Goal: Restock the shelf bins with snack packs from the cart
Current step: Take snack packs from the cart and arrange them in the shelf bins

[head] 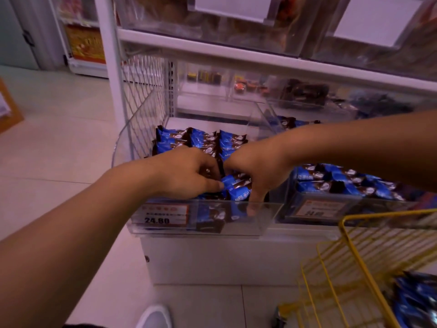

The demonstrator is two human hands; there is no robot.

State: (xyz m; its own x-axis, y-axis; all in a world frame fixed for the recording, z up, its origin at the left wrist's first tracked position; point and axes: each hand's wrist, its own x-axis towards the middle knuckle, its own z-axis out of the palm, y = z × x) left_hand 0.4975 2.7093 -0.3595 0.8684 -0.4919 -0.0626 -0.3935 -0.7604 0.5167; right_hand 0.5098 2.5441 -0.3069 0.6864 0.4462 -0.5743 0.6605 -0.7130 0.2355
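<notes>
A clear acrylic shelf bin [267, 217] on the bottom shelf holds several blue-and-brown snack packs [205, 138] in rows. Both hands reach into its front part. My left hand [186, 174] pinches a blue snack pack [236, 184] between thumb and fingers. My right hand [257, 171] has its fingers curled down among the front packs, touching the same cluster; what it grips is hidden. At the lower right stands the yellow wire cart [350, 247] with more blue packs [416, 301] inside it.
A second clear bin [326, 209] with the same packs sits to the right. A price tag [163, 215] reads 24.80 on the front of the left bin. Upper shelf bins [236, 36] hang overhead. A white shoe [156, 317] is on the tiled floor.
</notes>
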